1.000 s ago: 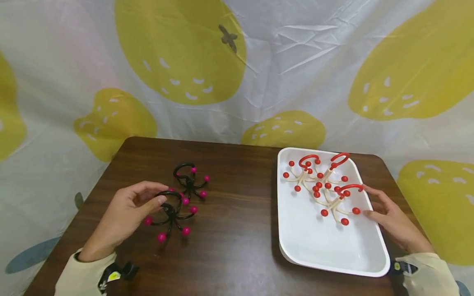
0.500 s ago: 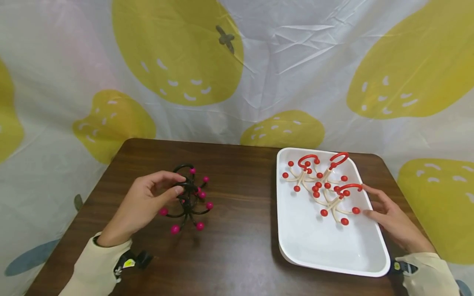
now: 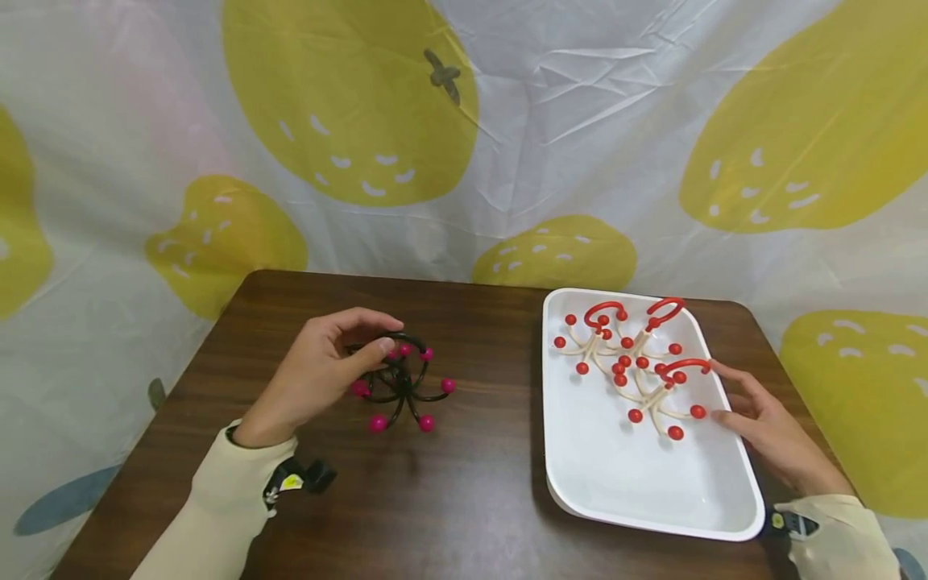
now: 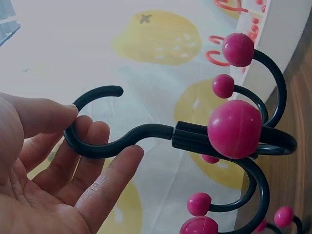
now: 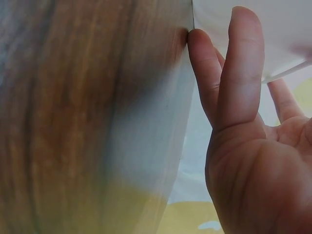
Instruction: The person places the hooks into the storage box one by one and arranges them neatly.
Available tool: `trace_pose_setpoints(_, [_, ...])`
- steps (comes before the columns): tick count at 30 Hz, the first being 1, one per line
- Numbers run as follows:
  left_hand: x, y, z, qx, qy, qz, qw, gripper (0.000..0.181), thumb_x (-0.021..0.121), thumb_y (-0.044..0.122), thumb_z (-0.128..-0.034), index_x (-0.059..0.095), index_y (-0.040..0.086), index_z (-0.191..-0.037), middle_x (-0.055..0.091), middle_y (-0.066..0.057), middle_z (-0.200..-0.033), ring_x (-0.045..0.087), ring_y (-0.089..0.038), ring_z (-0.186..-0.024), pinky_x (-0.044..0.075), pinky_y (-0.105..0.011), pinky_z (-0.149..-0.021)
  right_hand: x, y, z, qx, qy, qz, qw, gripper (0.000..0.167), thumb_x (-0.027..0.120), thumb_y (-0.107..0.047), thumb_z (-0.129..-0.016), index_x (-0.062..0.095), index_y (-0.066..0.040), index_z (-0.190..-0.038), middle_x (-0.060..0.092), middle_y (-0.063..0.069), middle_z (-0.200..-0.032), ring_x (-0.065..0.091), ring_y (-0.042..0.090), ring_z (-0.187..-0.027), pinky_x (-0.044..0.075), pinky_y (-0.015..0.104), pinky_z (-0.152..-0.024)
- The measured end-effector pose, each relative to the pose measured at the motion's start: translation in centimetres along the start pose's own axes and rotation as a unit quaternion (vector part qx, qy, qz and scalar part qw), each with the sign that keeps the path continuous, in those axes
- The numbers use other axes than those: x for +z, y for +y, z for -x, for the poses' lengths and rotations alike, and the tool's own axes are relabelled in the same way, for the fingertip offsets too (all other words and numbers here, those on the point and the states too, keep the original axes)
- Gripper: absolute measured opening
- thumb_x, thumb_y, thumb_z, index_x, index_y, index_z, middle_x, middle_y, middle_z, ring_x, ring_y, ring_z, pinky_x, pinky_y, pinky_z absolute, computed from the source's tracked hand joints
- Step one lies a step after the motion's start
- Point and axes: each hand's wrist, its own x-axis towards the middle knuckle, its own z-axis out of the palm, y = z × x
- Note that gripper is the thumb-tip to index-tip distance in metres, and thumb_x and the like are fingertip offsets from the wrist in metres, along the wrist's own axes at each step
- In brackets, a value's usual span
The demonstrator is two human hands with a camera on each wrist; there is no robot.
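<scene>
Left grip (image 3: 317,374) pinches the hook of a black massager (image 4: 192,136); its long axis runs away from the pinch, pink-tipped legs below and just right of the grip, seemingly clear of the tabletop (image 3: 464,499). White tray (image 3: 616,483) lies well right of that grip, nearer the right grip (image 3: 772,427), which touches its rim; whether clamped there, cannot tell.

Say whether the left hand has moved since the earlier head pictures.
Yes. Against the table, the left hand has moved rightward, toward the tray, and a little toward the far edge.
</scene>
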Motion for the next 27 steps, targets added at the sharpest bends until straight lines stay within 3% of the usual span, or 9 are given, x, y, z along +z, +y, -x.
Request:
trace_pose_setpoints(3, [0.6,0.5,-0.5,0.008,-0.001,0.011,0.9999,0.023,0.073,0.017,-0.1016,0.074,0.012,-0.124,0.074,-0.010,-0.121,0.077,-0.026,-0.098,0.065,-0.032,-0.084,-0.1,0.0,0.1,0.003,0.000,0.003,1.0000,0.078,0.061,-0.022,-0.108,0.016,-0.032,-0.171,0.037,0.045,-0.152,0.070,0.014,-0.104,0.066,0.038,-0.077])
trace_pose_setpoints(9, [1.7,1.3,-1.8,0.031,0.002,0.042,0.9986,0.023,0.075,0.014,-0.0997,0.074,0.012,-0.123,0.075,-0.005,-0.116,0.075,-0.023,-0.088,0.066,-0.034,-0.079,0.0,-0.2,0.0,0.013,-0.004,0.012,0.9998,0.079,0.061,-0.024,-0.108,0.014,-0.030,-0.171,0.034,0.043,-0.154,0.070,0.033,-0.112,0.067,0.041,-0.080])
trace_pose_setpoints(17, [3.4,2.0,-3.3,0.058,-0.012,0.042,0.9973,0.022,0.075,0.011,-0.0994,0.075,0.007,-0.121,0.074,-0.010,-0.118,0.073,-0.023,-0.090,0.066,-0.044,-0.082,0.1,-0.4,-0.1,0.009,0.000,0.019,0.9998,0.079,0.062,-0.023,-0.107,0.015,-0.028,-0.171,0.035,0.044,-0.154,0.064,0.049,-0.120,0.066,0.043,-0.079])
trace_pose_setpoints(27, [5.2,3.3,-4.4,0.062,-0.028,0.052,0.9964,0.021,0.074,0.014,-0.1004,0.076,0.012,-0.121,0.074,-0.004,-0.124,0.073,-0.030,-0.101,0.064,-0.032,-0.083,0.1,-0.2,-0.1,0.007,0.002,0.018,0.9998,0.080,0.063,-0.022,-0.107,0.015,-0.026,-0.171,0.038,0.046,-0.151,0.067,0.046,-0.115,0.066,0.042,-0.079])
